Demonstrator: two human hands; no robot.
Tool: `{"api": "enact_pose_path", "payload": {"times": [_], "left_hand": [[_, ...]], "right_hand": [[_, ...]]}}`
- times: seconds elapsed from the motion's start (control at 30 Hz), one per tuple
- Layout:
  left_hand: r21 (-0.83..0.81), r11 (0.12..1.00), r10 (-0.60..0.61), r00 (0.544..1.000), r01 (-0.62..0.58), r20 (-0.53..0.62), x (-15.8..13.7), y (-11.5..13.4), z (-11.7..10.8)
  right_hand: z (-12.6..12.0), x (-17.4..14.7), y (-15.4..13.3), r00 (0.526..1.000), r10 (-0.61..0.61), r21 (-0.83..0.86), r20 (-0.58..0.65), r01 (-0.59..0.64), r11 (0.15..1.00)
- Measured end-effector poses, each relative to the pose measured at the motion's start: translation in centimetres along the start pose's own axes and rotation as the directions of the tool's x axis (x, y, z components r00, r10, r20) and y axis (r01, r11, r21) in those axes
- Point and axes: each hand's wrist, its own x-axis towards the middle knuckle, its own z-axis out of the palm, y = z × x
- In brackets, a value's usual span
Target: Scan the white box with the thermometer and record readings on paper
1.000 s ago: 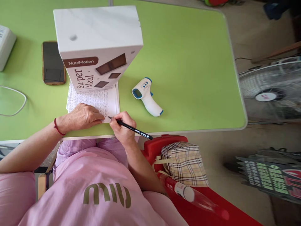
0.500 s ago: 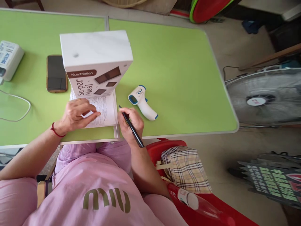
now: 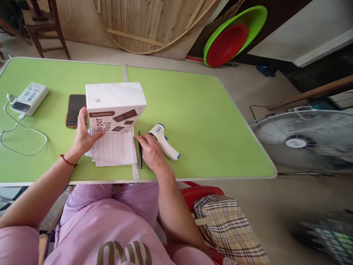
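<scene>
My left hand (image 3: 82,134) is at the lower left corner of a white "NutriMotion Super Meal" box (image 3: 116,96). Its thumb lies across the printed front and its fingers press along the left side. Under and before the box lie printed sheets of paper (image 3: 116,152), stacked and slightly uneven. A black pen (image 3: 140,154) lies flat on the table beside the papers. Over the pen's upper part reaches the index finger of my right hand (image 3: 150,151), which rests loosely, its other fingers partly hidden. Touching or close to that hand is a white-and-blue infrared thermometer (image 3: 168,147).
A phone (image 3: 75,110) lies left of the box on the green table (image 3: 193,110). Further left, a white power bank (image 3: 30,98) trails a cable (image 3: 41,147). A fan (image 3: 298,141) stands at the right; a plaid bag (image 3: 226,224) sits on a red chair (image 3: 202,191).
My right hand has put the pen down on the table and let go. My left hand has moved from the papers to the box's left side. The view has tilted up.
</scene>
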Motion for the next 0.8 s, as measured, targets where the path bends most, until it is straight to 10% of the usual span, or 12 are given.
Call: {"api": "enact_pose_path", "payload": {"times": [0.27,0.43,0.57,0.8], "left_hand": [[0.038,0.985,-0.168,0.985,0.167,0.037,0.8,0.9,0.5],[-0.066,0.965,-0.250,0.967,0.253,0.048,0.5,2.7,-0.1],[-0.143,0.932,-0.314,0.940,0.332,0.134,0.1,4.4,-0.8],[-0.087,0.909,-0.378,0.892,0.409,0.248,0.0,5.3,-0.8]], "right_hand": [[1.1,0.0,-0.4,0.980,0.034,0.036,-0.198,-0.028,0.999],[0.2,-0.6,-0.5,0.811,0.307,-0.034,-0.498,-0.372,0.928],[-1.3,-1.5,-0.5,0.770,0.532,-0.112,-0.354,-0.599,0.793],[-2.7,-1.4,1.0,0.778,0.626,-0.170,-0.044,-0.624,0.763]]}}
